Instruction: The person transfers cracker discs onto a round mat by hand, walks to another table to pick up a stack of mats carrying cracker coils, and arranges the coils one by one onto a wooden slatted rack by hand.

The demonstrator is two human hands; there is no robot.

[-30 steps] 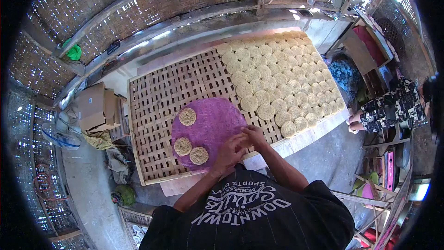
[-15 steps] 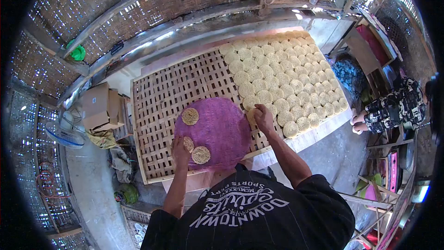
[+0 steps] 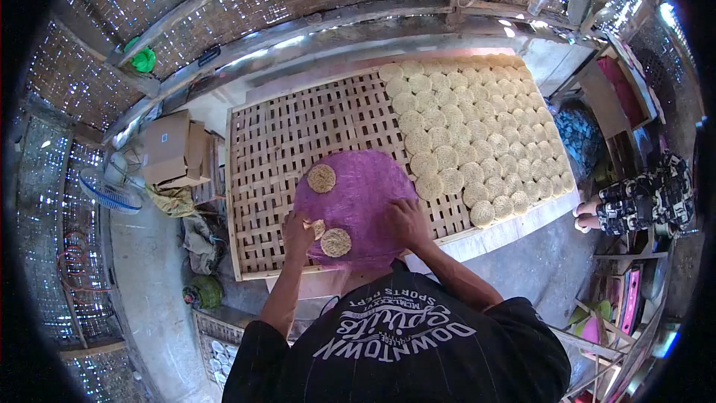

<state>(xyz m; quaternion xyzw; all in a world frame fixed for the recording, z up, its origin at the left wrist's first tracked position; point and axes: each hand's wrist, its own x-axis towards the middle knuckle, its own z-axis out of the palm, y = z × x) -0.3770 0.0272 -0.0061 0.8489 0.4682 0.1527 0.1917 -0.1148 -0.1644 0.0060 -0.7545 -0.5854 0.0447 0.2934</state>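
On the purple mat [image 3: 358, 179], nr its L edge, L hand [image 3: 296, 233] pinches one pale disc [image 3: 318, 228], tilted; two other discs [image 3: 335, 243] lie flat. R hand [image 3: 409, 222] rests at mat's R edge, fingers bent; can't tell if gripping. Mat overlaps near edge of lattice tray [image 3: 306, 123]; bare lattice L & beyond, disc rows [image 3: 477, 134] R. Forearms [image 3: 287, 295] reach fwd, well apart.
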